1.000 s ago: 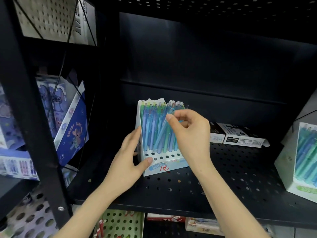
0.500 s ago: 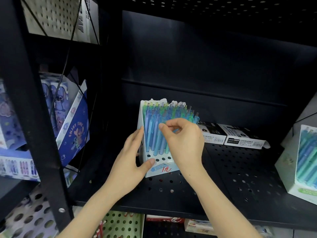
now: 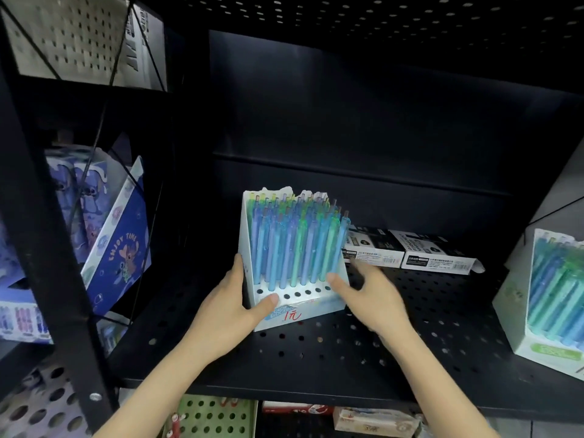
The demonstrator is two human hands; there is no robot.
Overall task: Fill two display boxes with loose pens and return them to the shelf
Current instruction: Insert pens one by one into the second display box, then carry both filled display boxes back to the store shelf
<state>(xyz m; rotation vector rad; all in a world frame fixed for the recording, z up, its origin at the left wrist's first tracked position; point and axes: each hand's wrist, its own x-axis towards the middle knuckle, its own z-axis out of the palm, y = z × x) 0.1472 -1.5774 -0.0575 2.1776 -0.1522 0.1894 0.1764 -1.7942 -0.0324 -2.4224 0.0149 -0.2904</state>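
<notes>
Well, display box (image 3: pixel 294 279): it stands on the black shelf (image 3: pixel 316 352), right between the two hands.
Left hand (image 3: pixel 227 308): its fingers lie flat on the box's left wall and its thumb presses the front by the round holes, so it pinches that corner.
Right hand (image 3: pixel 369 298): it is at the box's right front corner. The thumb tip touches the front near the bottom of the pens (image 3: pixel 297 245), and the fingers spread out past the right wall.
Hands: apart, one on each side of the box.
Hard to see: the right hand is blurry, so I cannot tell if it holds the box or only touches it.
Covered: the left thumb hides part of the blue words on the box front. The red writing beside them shows.
Cut off: a second display box (image 3: pixel 550 298) sits at the right edge, and only part of it shows.
Inside the display box: blue, green and purple pens stand close together and lean back, with a row of round holes in front of them.
Inside the second display box: more blue and green pens.
Behind: small black and white boxes (image 3: pixel 407 251) lie flat on the shelf, just right of the pens.
Far left: blue cartoon boxes (image 3: pixel 117 235) lean behind a black post (image 3: pixel 41 235).
</notes>
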